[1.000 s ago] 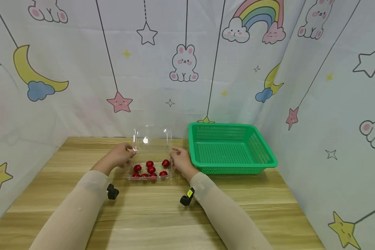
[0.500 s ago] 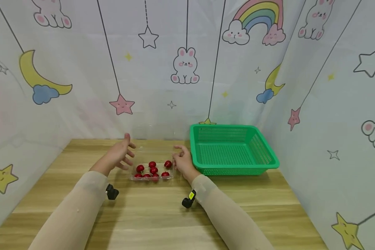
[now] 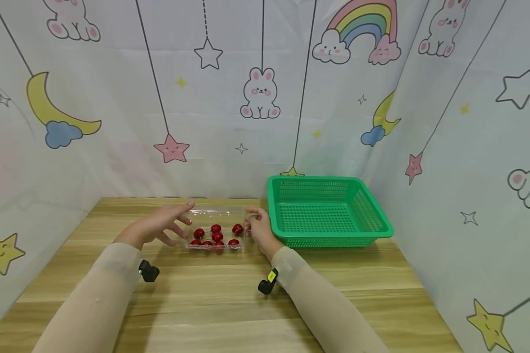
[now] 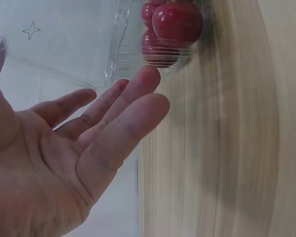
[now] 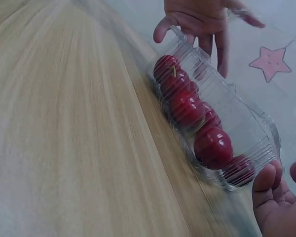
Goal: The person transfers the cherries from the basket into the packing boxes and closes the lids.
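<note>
A clear plastic clamshell box (image 3: 214, 247) sits on the table with several red cherries (image 3: 217, 236) inside. Its transparent lid (image 3: 216, 212) is raised at the back and hard to make out. My left hand (image 3: 161, 225) is at the box's left side, fingers spread and thumb near the lid's left edge. In the left wrist view, the left hand's fingers (image 4: 133, 123) extend toward the box and grip nothing. My right hand (image 3: 261, 233) is at the opposite end. There, the right wrist view shows a fingertip (image 5: 266, 182) against the end wall, with the thumb apart.
A green perforated plastic basket (image 3: 327, 233) stands right of the box, close to my right hand. The wooden table (image 3: 212, 299) meets a printed cloth backdrop (image 3: 221, 171) at the back and sides. A small black camera (image 3: 268, 283) sits on each wrist.
The lid stood upright between both hands a second ago; now it looks lower and foreshortened. The left hand let go, spread its fingers, then lowered slightly. The right hand has barely moved.
</note>
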`<move>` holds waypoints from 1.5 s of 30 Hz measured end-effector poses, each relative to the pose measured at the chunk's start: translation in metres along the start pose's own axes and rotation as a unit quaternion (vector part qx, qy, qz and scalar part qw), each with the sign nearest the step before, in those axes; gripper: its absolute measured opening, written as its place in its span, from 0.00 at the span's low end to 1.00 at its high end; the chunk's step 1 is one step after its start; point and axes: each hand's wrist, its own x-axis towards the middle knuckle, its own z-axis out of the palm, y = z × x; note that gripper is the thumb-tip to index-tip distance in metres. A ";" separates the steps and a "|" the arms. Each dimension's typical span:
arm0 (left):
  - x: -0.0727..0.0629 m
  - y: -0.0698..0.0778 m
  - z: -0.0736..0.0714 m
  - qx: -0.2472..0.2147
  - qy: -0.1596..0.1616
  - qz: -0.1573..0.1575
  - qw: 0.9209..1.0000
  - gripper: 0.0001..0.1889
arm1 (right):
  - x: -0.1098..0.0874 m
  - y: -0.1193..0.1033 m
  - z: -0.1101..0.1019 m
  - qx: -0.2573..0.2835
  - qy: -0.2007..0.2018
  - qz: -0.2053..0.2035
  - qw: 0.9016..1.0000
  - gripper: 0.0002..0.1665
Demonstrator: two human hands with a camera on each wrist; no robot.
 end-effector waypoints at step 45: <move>-0.007 -0.013 0.006 -0.003 -0.075 -0.024 0.997 0.57 | -0.025 -0.006 -0.011 -0.111 -0.110 0.052 0.986 0.53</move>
